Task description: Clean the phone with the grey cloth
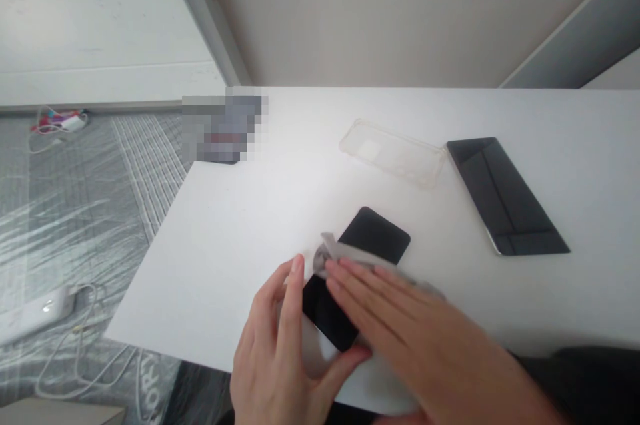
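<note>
White surface [200,265], phone [375,235] near centre, dark side up. Left hand [283,351] clamps its near end by the edges; right hand [400,311] lies flat on cloth [360,255] across it. Probably stiff, slick, fragile: hold edges.

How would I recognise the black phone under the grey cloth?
On the white tabletop, find the bare left hand and right hand. They meet at a black, round-cornered phone, crossed by a crumpled grey cloth; the black, flat slab at right lies uncovered.
</note>
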The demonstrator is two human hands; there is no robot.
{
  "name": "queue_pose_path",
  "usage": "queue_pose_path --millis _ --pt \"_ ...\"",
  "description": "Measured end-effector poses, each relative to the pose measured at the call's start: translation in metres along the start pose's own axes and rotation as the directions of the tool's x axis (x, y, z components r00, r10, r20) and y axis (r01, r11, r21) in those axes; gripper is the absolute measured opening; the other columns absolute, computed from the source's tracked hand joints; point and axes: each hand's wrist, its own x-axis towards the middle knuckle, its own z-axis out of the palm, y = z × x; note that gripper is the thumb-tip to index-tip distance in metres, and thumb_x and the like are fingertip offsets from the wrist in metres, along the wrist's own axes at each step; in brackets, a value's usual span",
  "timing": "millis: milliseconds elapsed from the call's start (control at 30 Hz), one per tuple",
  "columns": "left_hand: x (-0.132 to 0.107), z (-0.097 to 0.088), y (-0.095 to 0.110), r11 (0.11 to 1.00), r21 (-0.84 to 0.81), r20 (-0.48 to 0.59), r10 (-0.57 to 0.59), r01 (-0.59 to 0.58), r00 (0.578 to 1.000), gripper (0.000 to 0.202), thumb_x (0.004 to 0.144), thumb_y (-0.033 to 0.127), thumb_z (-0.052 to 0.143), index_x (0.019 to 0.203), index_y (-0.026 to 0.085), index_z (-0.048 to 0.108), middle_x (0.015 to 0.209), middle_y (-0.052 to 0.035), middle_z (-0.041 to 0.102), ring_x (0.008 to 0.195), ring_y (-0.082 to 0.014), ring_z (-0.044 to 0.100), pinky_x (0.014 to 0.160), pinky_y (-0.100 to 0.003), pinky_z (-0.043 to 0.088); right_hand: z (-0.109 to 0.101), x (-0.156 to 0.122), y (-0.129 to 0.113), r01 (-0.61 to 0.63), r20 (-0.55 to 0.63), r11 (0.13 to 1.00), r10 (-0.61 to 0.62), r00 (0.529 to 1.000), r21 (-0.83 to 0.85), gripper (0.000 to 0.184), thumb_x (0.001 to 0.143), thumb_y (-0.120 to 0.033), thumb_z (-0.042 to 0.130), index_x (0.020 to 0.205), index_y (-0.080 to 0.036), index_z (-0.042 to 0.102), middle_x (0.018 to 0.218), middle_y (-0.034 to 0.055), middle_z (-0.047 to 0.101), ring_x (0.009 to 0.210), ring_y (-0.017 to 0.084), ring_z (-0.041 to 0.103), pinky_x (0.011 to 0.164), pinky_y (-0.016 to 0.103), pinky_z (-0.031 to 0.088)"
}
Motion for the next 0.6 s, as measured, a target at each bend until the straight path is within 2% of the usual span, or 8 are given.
queue_pose_path --millis 67,133,233,267,333,433,533,600 --pt "0.000 0.001 0.000 1.000 0.004 -0.023 -0.001 0.001 1.000 0.095 0.088 0.066 0.065 0.163 0.027 0.022 0.136 -0.0146 0.060 0.109 -0.0292 0.068 0.086 -0.040 0.061 0.000 0.000 0.003 -0.098 -0.055 0.995 0.097 0.994 -0.016 0.098 0.096 -0.074 0.042 0.158 0.001 0.030 0.162 0.0232 0.034 0.150 0.034 0.037 0.117 0.049 0.045" --pt "0.001 0.001 0.000 1.000 0.007 -0.023 0.006 -0.006 1.000 0.095 0.088 0.066 0.064 0.163 0.026 0.021 0.136 -0.0148 0.060 0.110 -0.0293 0.068 0.086 -0.040 0.061 0.002 -0.001 0.000 -0.149 -0.089 0.988 0.145 0.985 -0.037 0.098 0.097 -0.068 0.049 0.158 0.005 0.027 0.162 0.0270 0.030 0.152 0.039 0.031 0.118 0.054 0.042" --pt "0.001 0.000 0.000 1.000 0.001 0.005 0.017 -0.017 1.000 0.088 0.094 0.060 0.060 0.164 0.026 0.019 0.136 -0.0144 0.060 0.114 -0.0289 0.067 0.087 -0.039 0.061 0.002 -0.003 -0.011 0.008 -0.033 1.000 -0.008 0.999 0.016 0.072 0.102 -0.046 0.052 0.157 -0.003 0.037 0.162 0.0175 0.038 0.151 0.029 0.035 0.120 0.039 0.042" --pt "0.001 0.000 0.000 1.000 0.001 0.011 0.016 -0.016 1.000 0.087 0.094 0.059 0.060 0.164 0.026 0.018 0.137 -0.0144 0.059 0.115 -0.0289 0.067 0.088 -0.039 0.061 0.001 -0.003 -0.012 0.032 -0.002 0.998 -0.032 0.999 0.053 0.068 0.102 -0.044 0.052 0.157 -0.005 0.038 0.162 0.0147 0.040 0.150 0.025 0.038 0.120 0.035 0.042" --pt "0.001 0.000 0.000 1.000 0.006 0.007 0.025 -0.025 1.000 0.090 0.093 0.060 0.062 0.164 0.025 0.018 0.138 -0.0152 0.059 0.115 -0.0295 0.066 0.089 -0.040 0.061 -0.002 0.002 -0.004 0.013 0.021 0.993 -0.016 1.000 0.119 0.075 0.102 -0.057 0.050 0.157 -0.007 0.038 0.162 0.0144 0.039 0.149 0.025 0.040 0.120 0.036 0.041" --pt "0.002 -0.001 0.000 0.998 0.008 0.017 0.065 -0.065 0.998 0.093 0.092 0.056 0.065 0.164 0.022 0.017 0.140 -0.0164 0.060 0.118 -0.0305 0.065 0.092 -0.041 0.060 -0.004 0.010 0.021 -0.073 -0.018 0.992 0.076 0.997 0.105 0.096 0.094 -0.077 0.045 0.158 -0.007 0.036 0.164 0.0198 0.032 0.152 0.032 0.034 0.120 0.049 0.039" --pt "0.005 -0.006 0.001 0.993 -0.012 0.071 0.116 -0.116 0.991 0.089 0.094 0.045 0.064 0.164 0.019 0.014 0.145 -0.0170 0.058 0.126 -0.0315 0.060 0.098 -0.043 0.057 -0.002 0.014 0.035 -0.101 -0.046 0.993 0.104 0.993 0.058 0.097 0.092 -0.079 0.046 0.159 -0.009 0.035 0.165 0.0215 0.029 0.154 0.034 0.027 0.119 0.056 0.039" --pt "0.006 -0.010 0.002 0.991 -0.030 0.118 0.130 -0.127 0.985 0.088 0.094 0.038 0.062 0.164 0.020 0.012 0.151 -0.0177 0.053 0.131 -0.0325 0.058 0.101 -0.045 0.056 0.001 0.012 0.030 -0.105 -0.047 0.993 0.108 0.993 0.055 0.099 0.090 -0.079 0.047 0.158 -0.008 0.035 0.164 0.0219 0.031 0.155 0.035 0.026 0.119 0.058 0.037"
